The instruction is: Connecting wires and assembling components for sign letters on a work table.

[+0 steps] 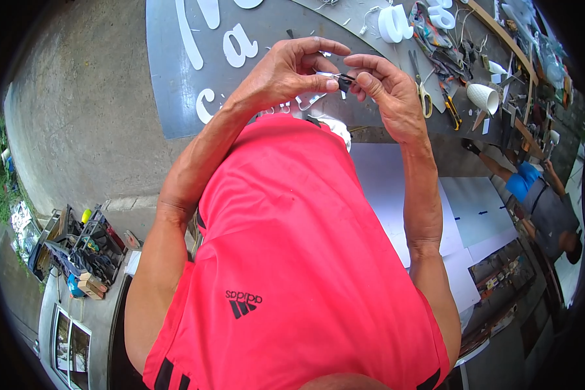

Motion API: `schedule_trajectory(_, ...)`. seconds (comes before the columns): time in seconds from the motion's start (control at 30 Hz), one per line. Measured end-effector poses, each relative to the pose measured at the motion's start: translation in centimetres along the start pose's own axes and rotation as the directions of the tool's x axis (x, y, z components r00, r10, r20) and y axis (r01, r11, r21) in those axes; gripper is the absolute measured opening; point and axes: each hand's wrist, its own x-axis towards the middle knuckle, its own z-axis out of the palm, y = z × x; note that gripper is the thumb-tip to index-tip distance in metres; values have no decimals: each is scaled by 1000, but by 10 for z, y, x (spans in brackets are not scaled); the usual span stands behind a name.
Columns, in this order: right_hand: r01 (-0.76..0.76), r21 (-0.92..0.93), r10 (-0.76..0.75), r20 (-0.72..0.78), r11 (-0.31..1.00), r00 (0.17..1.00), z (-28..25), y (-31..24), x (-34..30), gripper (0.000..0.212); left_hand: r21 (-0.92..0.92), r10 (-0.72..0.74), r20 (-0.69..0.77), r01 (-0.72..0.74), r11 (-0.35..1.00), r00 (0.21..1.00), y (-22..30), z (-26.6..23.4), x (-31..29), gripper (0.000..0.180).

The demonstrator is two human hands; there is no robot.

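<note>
Over the near edge of a grey sheet (169, 84), my two hands come together. Thumb and fingers of my left hand (296, 68) pinch a thin pale strand, perhaps a wire. It leads to a small black piece (346, 80) between the hands, whose exact kind is too small to tell. My right hand (390, 91) closes its thumb and fingertips on that black piece. White cut-out letters (236, 47) lie on the sheet beyond my left wrist. Just right of my right hand are scissors (426, 104) with pale yellow handles.
A yellow-and-black utility knife (453, 116) and a white textured cup (483, 97) lie at right, among tools, wires and scraps. Pale panels (383, 188) stretch below my right forearm. Another person (546, 208) is at far right. Boxes and metal gear (88, 253) stand at lower left.
</note>
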Motion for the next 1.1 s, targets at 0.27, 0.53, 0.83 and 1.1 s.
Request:
schedule_trajectory(0.27,-2,-7,2,14,1000,1000,1,-3,-3,31,31,39,-30,-38,999,999,-11,0,2,52)
schedule_trajectory(0.53,112,-238,-103,50,965,993,-10,5,2,26,66,-106,79,101,993,991,2,-5,1,46)
schedule_trajectory(0.83,318,-479,-304,109,818,946,-5,-2,2,14,13,-197,126,197,980,972,-19,-14,12,28)
schedule_trajectory(1.1,441,-773,-726,-36,456,687,17,24,-16,28,-309,-307,140,336,890,941,-22,-13,15,16)
